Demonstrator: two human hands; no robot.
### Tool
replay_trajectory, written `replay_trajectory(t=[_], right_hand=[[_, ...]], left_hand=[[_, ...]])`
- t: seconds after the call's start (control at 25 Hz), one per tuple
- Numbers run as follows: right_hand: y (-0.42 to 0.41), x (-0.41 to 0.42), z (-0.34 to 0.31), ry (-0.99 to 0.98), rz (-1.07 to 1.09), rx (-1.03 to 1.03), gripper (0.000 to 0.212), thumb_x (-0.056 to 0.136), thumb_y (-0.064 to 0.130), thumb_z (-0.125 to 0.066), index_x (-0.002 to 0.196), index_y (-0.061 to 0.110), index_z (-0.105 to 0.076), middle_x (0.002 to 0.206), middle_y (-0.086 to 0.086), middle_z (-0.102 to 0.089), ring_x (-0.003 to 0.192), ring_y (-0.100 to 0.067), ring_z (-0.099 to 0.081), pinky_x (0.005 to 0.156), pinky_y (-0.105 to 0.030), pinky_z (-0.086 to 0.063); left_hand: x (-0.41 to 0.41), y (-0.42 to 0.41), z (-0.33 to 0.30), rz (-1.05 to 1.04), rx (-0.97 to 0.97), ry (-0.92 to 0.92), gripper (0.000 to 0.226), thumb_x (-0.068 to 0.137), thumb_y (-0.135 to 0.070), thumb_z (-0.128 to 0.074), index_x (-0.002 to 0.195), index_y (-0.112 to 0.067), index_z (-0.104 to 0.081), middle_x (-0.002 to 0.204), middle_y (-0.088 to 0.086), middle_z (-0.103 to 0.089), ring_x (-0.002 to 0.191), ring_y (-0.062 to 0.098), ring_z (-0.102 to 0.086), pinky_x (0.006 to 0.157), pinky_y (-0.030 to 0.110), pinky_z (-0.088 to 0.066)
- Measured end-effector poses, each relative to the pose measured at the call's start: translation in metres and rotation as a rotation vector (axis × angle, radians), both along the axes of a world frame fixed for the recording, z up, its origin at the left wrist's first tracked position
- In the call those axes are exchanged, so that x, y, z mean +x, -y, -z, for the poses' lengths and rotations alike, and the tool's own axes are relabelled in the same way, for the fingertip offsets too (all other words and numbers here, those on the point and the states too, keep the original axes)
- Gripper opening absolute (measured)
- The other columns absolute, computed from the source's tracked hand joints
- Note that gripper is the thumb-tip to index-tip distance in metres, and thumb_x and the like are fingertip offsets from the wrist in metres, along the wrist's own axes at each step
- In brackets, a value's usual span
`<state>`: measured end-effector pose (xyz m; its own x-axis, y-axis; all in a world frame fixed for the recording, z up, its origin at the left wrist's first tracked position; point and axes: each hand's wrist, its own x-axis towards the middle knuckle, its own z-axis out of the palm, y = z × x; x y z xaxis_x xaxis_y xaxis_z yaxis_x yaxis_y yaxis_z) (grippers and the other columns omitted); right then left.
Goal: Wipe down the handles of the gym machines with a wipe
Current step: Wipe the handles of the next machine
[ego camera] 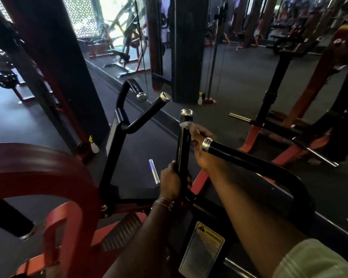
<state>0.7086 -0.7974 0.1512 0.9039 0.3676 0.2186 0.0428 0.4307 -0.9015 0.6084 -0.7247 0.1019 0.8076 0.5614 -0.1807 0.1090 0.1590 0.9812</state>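
1. Most of the wipe [186,124] was hidden under the right hand [202,146]; only a small crumpled white edge showed, just right of centre in the frame, pressed to the upright handle [183,141].
2. The right hand was partly covered by the chrome-capped angled handle [229,152] crossing in front of it, so how its fingers lay could not be fully made out; they appeared clamped on the wipe against the upright handle.
3. The upright handle was a glossy black tube with a chrome cap at its top.
4. The left hand [170,182], below centre, had its fingers wrapped round the lower end of that tube; a thin bracelet [163,203] sat on the wrist.
5. Both forearms reached up from the lower edge, the right one with a pale sleeve [313,261] cut off at the lower right corner.
6. A warning label [202,249] sat at lower centre, its print too blurred to read.
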Motion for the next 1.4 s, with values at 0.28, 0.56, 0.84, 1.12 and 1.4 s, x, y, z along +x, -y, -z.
replay_trajectory(t=[0.28,0.56,0.84,1.12,1.4], right_hand=[[0.000,0.033,-0.003,0.024,0.101,-0.121,0.016,0.090,-0.003,-0.064,0.102,0.003,-0.071,0.086,0.002,-0.077,0.082,-0.011,-0.071,0.077,-0.026,-0.055],[0.003,0.002,0.036,-0.057,-0.003,-0.138,0.011,0.095,0.013,-0.064,0.097,0.020,-0.073,0.085,0.010,-0.071,0.086,-0.009,-0.064,0.082,-0.027,-0.052],[-0.013,0.019,0.010,-0.153,-0.042,-0.292,0.018,0.104,0.011,-0.046,0.112,0.014,-0.062,0.084,0.020,-0.061,0.074,0.002,-0.056,0.068,-0.014,-0.048],[-0.027,0.023,-0.008,-0.548,-0.299,0.054,0.031,0.101,0.015,-0.049,0.086,0.009,-0.075,0.090,-0.007,-0.073,0.079,-0.015,-0.073,0.067,-0.024,-0.059],[-0.020,0.001,0.018,-0.611,-0.381,-0.041,0.030,0.102,0.012,-0.043,0.083,0.008,-0.066,0.068,-0.004,-0.067,0.063,-0.014,-0.069,0.064,-0.024,-0.059]], left_hand=[[0.003,-0.001,0.000,-0.035,-0.064,-0.007,0.033,0.097,-0.014,-0.039,0.075,-0.009,-0.064,0.059,0.016,-0.058,0.052,0.028,-0.053,0.053,0.035,-0.044],[0.003,0.002,0.000,-0.053,-0.075,-0.004,0.036,0.099,-0.012,-0.035,0.086,0.001,-0.066,0.063,0.017,-0.060,0.049,0.027,-0.055,0.049,0.032,-0.044],[0.001,0.003,-0.007,-0.020,0.056,-0.096,0.032,0.103,-0.007,-0.033,0.093,-0.006,-0.063,0.069,0.012,-0.057,0.049,0.017,-0.052,0.041,0.022,-0.043],[0.002,0.007,-0.006,-0.063,-0.051,-0.038,0.032,0.101,-0.007,-0.035,0.092,0.004,-0.064,0.070,0.019,-0.057,0.045,0.021,-0.054,0.043,0.026,-0.044],[-0.001,0.008,-0.003,-0.032,-0.022,-0.014,0.033,0.103,-0.014,-0.035,0.096,0.006,-0.060,0.066,0.015,-0.058,0.049,0.023,-0.053,0.048,0.032,-0.045]])
